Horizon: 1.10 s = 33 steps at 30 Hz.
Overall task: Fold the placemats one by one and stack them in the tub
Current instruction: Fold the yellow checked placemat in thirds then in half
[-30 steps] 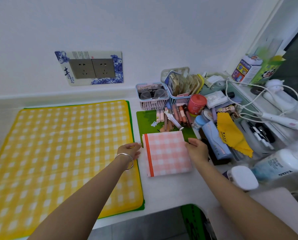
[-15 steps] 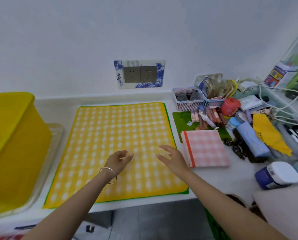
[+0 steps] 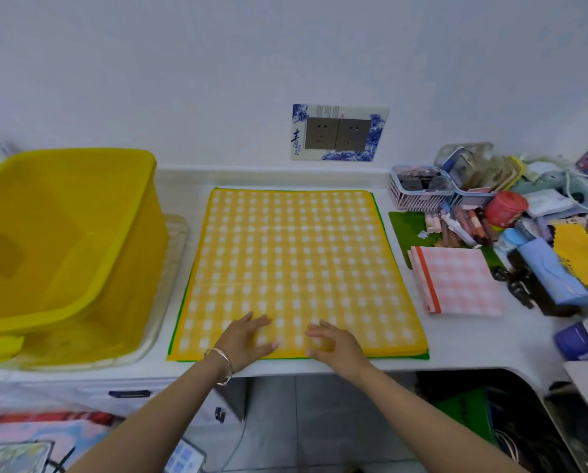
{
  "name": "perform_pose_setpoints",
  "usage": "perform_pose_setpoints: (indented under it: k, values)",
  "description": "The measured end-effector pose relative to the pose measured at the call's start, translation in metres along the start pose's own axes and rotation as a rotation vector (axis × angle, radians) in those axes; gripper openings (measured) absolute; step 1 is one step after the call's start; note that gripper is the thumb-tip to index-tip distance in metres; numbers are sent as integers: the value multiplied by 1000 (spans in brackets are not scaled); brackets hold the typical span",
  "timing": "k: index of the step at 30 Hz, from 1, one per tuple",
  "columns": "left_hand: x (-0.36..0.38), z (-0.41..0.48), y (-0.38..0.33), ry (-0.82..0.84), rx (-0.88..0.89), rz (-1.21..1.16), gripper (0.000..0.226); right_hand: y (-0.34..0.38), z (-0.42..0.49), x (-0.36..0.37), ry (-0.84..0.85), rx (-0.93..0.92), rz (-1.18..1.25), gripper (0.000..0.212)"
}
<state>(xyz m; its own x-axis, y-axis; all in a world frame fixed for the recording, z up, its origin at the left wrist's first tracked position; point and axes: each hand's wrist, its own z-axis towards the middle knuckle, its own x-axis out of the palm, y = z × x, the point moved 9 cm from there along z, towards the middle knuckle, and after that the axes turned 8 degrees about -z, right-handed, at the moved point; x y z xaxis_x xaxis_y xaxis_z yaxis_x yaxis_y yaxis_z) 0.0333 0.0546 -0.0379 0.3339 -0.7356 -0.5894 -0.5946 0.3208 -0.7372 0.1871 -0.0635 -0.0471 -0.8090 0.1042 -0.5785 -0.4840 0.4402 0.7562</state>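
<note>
I have one view only, worn on the head (wide-angle, so the edges bow), looking forward and down from close above the counter [image 3: 456,349] toward the wall [image 3: 217,80]. The yellow placemat [image 3: 296,268] fills the frame's centre, the yellow tub [image 3: 64,233] the left, both forearms entering from the bottom.

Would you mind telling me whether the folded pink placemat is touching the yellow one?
Apart. The head view shows bare white counter between the folded pink placemat and the right edge of the yellow placemat.
</note>
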Motion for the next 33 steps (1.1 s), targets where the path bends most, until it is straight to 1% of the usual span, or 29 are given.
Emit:
perform_pose_setpoints:
  k: [2,3,7,8,15,21,25,29,33]
  values:
    - [2,1,4,4,39,17,116,-1,-3,1,-14,-8,-39,36]
    - [3,1,4,4,54,28,113,-1,-3,0,-19,-7,-55,36]
    - [5,5,8,-5,77,52,81,1,-4,-1,-21,-11,-89,33]
    - [5,6,9,-9,94,58,75,1,-4,-1,-17,-12,-89,32]
    - [4,9,12,-19,124,78,76,2,-6,0,43,5,-61,34]
    - [4,9,15,-6,131,101,74,4,-4,0,21,29,11,29]
    - [3,9,13,7,130,64,70,5,-2,-3,24,43,35,26]
    - [-2,9,13,44,97,-69,65,8,-1,-6,43,64,39,24]
    - [-8,10,15,52,68,-202,50,8,1,-9,60,95,58,22]
